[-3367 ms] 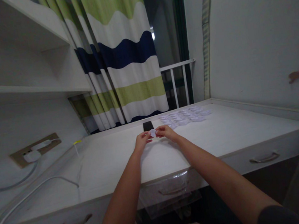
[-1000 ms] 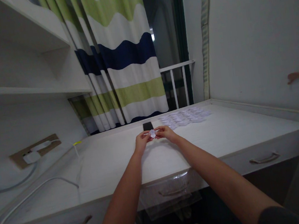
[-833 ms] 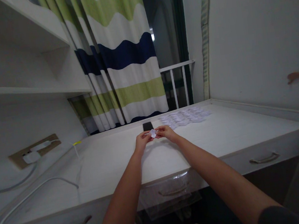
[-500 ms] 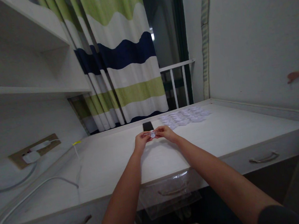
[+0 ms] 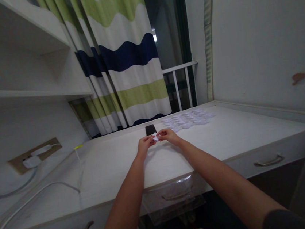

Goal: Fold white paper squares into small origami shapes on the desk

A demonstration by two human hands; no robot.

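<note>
two bare hands are at work, and between them you hold one small white paper piece [image 5: 155, 137], just above the desk top at twelve o'clock from your chest. your left hand [image 5: 144, 143] is closed, its fingertips pinching the left side of the piece; your right hand [image 5: 169, 134] is closed as well, pinching the right side, so both grip the same piece. its exact creases are too small to make out.

as for what is done and what is left, as far as you can judge from here: one piece is in your hands, while a loose spread of small white paper pieces [image 5: 186, 119] lies at one o'clock, near the far edge of the long white laminate desk [image 5: 112, 170]. they overlap too much for an exact count; it looks like a few dozen.

one black smartphone [image 5: 151, 129] lies flat at twelve o'clock, just beyond your hands and beside the spread. at nine o'clock you have one beige wall socket plate [image 5: 50, 150] and one white cable [image 5: 32, 200] running along the desk. three metal drawer handles show below the desk edge, the nearest at six o'clock [image 5: 177, 194]. one green, white and navy striped curtain [image 5: 124, 59] hangs at twelve o'clock.
</note>
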